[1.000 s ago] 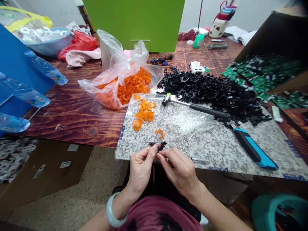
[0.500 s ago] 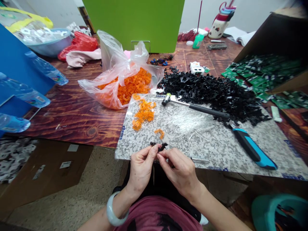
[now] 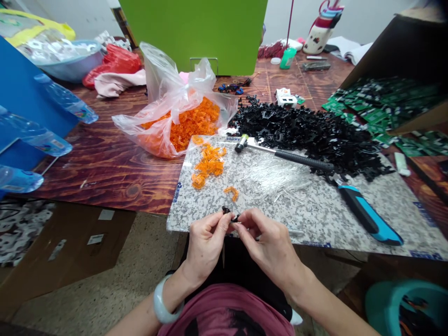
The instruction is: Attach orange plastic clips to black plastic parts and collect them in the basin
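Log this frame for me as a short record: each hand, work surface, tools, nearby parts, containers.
Left hand: pinches a small black part
Right hand: thumb and finger closed at that part's right end
Work surface: speckled board on a wood-grain table
Tools: hammer; blue-and-black-handled tool
Nearby parts: orange clips, clear thin rods, black part pile
Containers: plastic bag of orange pieces; teal bucket, lower right

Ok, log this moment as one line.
left hand: pinching small black part | right hand: pinching same part | loose orange piece: on speckled board | hammer: lying unheld
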The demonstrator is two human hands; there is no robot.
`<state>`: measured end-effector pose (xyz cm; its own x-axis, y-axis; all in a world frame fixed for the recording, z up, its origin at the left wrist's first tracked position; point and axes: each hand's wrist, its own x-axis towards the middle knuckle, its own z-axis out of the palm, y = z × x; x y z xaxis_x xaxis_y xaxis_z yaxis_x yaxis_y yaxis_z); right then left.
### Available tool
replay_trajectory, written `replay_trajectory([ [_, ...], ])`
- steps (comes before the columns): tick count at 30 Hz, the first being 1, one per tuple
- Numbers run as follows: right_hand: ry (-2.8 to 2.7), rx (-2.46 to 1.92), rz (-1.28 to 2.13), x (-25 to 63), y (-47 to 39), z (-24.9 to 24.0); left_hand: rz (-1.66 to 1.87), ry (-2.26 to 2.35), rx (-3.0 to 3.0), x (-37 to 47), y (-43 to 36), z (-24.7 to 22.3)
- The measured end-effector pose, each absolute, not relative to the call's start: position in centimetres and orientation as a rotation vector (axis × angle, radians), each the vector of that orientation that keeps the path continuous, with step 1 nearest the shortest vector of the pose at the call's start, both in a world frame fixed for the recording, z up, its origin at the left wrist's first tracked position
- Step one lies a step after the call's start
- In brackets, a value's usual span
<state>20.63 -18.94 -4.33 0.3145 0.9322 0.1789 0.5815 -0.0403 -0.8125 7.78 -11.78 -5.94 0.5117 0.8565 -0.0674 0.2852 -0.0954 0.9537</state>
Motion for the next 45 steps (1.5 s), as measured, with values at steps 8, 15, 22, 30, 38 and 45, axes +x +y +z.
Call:
replay_trajectory([
  [8,-1.568,-1.804,0.544,21.4,-18.6,-3.6,0.601,0.912,2.077,7.5,-11.5,-4.7],
  [15,-1.901,-1.812,0.601,22.4,-18.4,-2.7,0.456,0.754,2.191,6.8,-11.1,-3.7],
  [22,-1.988,-1.589,0.615,23.4,-18.6,-3.1,0.307,0.75,1.986,6.3,-10.7,-2.6],
  [30,-1.614,-1.578,0.449,23.5,-19.4,-4.5,0.355,0.848,1.49,6.9,-9.5,-2.8],
  [38,-1.42,-1.642,0.714,23.1,-19.5,-4.4,0.38,0.857,1.578,6.8,-9.1,-3.3],
  [45,-1.246,-1.58,1.044,22.6,-19.1,-3.8,0.38,0.845,1.65,6.8,-9.0,-3.2],
])
